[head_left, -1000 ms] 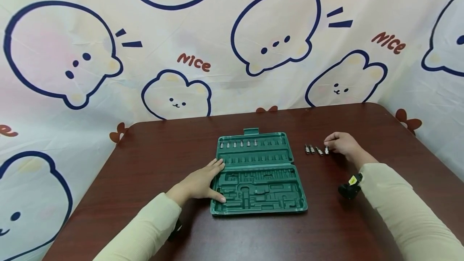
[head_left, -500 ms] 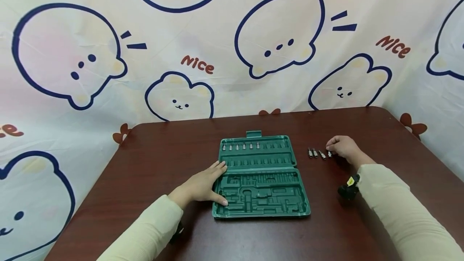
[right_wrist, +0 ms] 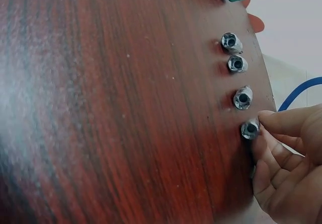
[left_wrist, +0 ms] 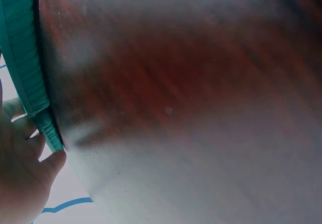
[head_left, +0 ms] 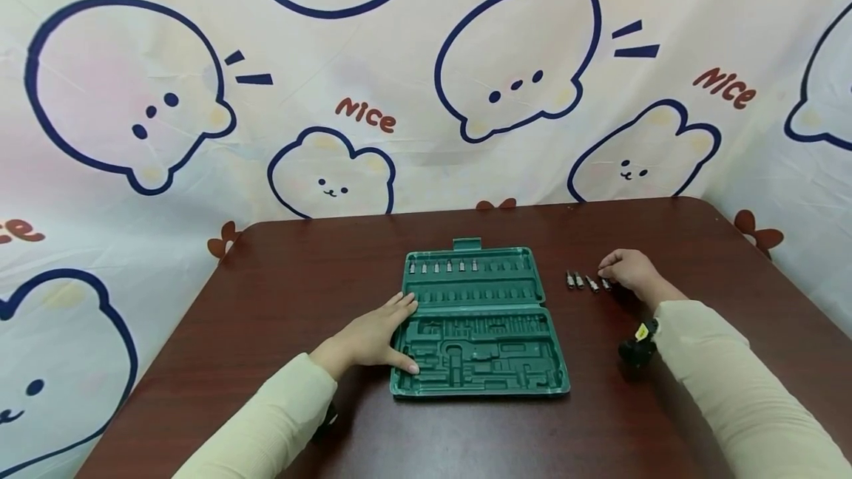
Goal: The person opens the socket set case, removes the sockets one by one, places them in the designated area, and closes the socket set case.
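An open green tool case (head_left: pixel 479 395) lies on the table, with several small metal bits standing in the left part of its upper row. My left hand (head_left: pixel 373 331) rests with spread fingers over the case's left edge; in the left wrist view its fingers (left_wrist: pixel 30 146) lie along the case's side. Right of the case, three metal sockets (right_wrist: pixel 242 98) lie in a loose row. At the right end of that row is a fourth socket (right_wrist: pixel 250 129), pinched at its far end between thumb and fingers of my right hand (head_left: pixel 632 272). Its hollow end faces the wrist camera.
The dark red wooden table (head_left: pixel 319 265) reaches back to a white cloth (head_left: pixel 413 168) printed with cartoon bears. A black wrist camera (head_left: pixel 639 346) hangs below the right sleeve. The case's latch (head_left: pixel 467 244) sticks out at its far edge.
The head view has shifted slightly. The rightmost socket has tilted at my right fingertips, while that hand stays nearly in place. My left hand keeps its spot on the case.
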The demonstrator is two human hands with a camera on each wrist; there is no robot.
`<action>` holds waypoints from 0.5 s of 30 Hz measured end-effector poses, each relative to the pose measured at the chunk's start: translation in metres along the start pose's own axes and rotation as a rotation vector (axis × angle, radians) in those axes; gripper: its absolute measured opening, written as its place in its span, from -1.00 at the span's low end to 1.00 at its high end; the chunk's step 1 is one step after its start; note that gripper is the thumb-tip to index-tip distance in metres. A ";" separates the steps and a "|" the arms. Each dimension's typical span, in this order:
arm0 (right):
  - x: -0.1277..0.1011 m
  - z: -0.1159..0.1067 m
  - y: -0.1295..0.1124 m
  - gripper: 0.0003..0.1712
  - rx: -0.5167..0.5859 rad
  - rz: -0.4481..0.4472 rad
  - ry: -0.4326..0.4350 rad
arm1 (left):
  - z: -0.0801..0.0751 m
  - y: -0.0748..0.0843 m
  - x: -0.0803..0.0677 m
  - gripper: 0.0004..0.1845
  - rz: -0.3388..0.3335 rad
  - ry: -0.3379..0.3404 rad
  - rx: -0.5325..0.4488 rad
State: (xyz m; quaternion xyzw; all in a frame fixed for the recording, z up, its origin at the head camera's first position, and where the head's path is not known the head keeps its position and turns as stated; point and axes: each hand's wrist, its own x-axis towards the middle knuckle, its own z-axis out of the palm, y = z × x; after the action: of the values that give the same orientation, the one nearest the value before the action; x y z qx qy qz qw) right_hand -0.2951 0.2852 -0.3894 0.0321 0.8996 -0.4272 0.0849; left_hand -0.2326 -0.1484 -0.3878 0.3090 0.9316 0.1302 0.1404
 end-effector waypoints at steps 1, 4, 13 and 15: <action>0.000 -0.001 0.000 -0.79 0.004 0.002 0.001 | 0.000 0.000 0.000 0.12 0.000 -0.001 -0.002; -0.001 -0.003 0.001 -0.79 0.023 0.005 0.007 | 0.000 0.001 0.001 0.13 -0.002 -0.004 -0.007; -0.005 -0.001 -0.012 -0.66 0.086 0.014 0.033 | -0.001 0.003 0.000 0.14 -0.023 -0.012 -0.021; -0.005 0.001 -0.018 -0.64 0.096 0.000 0.025 | 0.000 0.003 0.000 0.14 -0.024 -0.013 -0.025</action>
State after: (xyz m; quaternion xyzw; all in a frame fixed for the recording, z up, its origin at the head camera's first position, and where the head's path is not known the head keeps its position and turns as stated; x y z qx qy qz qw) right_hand -0.2924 0.2736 -0.3754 0.0418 0.8790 -0.4695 0.0720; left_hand -0.2312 -0.1462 -0.3864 0.2969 0.9326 0.1379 0.1519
